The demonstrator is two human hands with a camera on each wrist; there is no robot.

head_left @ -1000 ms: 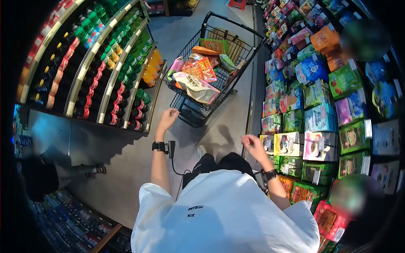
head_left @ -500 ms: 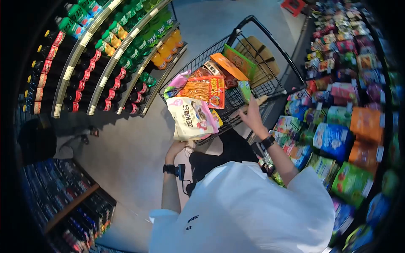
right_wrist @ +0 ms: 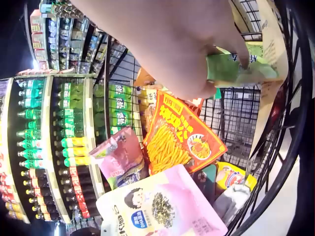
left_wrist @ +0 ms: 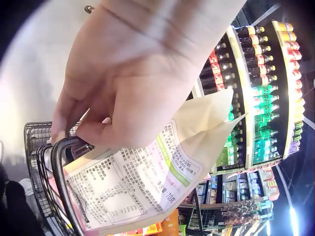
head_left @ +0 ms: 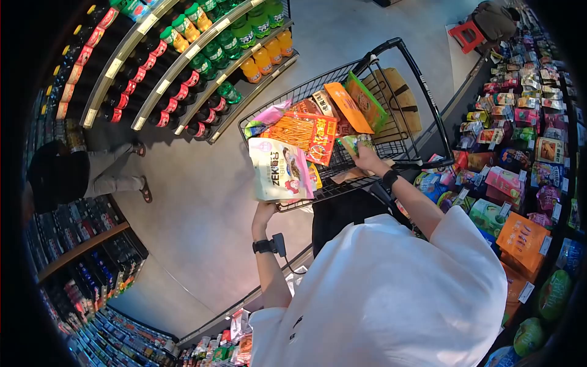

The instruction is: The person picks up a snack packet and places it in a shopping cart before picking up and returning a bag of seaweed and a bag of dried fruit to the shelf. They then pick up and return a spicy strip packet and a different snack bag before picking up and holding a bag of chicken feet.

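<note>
My left hand (head_left: 263,214) is at the near corner of a black wire shopping cart (left_wrist: 60,162), its thumb and fingers curled round the rim. Right beside it stands a white-and-pink ZEK snack bag (head_left: 275,174), whose printed back faces the left wrist camera. Over the cart's near side, my right hand (head_left: 368,158) grips a small green packet (right_wrist: 229,69), partly hidden by the fingers. Between the hands lie a red-and-orange packet of snack sticks (head_left: 299,134), a purple-pink bag (right_wrist: 123,155) and an orange packet (head_left: 348,107).
A green bag (head_left: 367,101) and a brown cardboard piece (head_left: 397,98) stand toward the cart's handle (head_left: 422,79). Curved shelves of bottled drinks (head_left: 214,58) line the left, packaged snacks (head_left: 520,238) the right. One person (head_left: 61,177) is at the left, another (head_left: 492,24) near a red stool (head_left: 466,37).
Both hands have come from free air beside my body to the cart. My left hand has taken hold of the rim, my right hand the green packet. The view has turned and moved closer.
</note>
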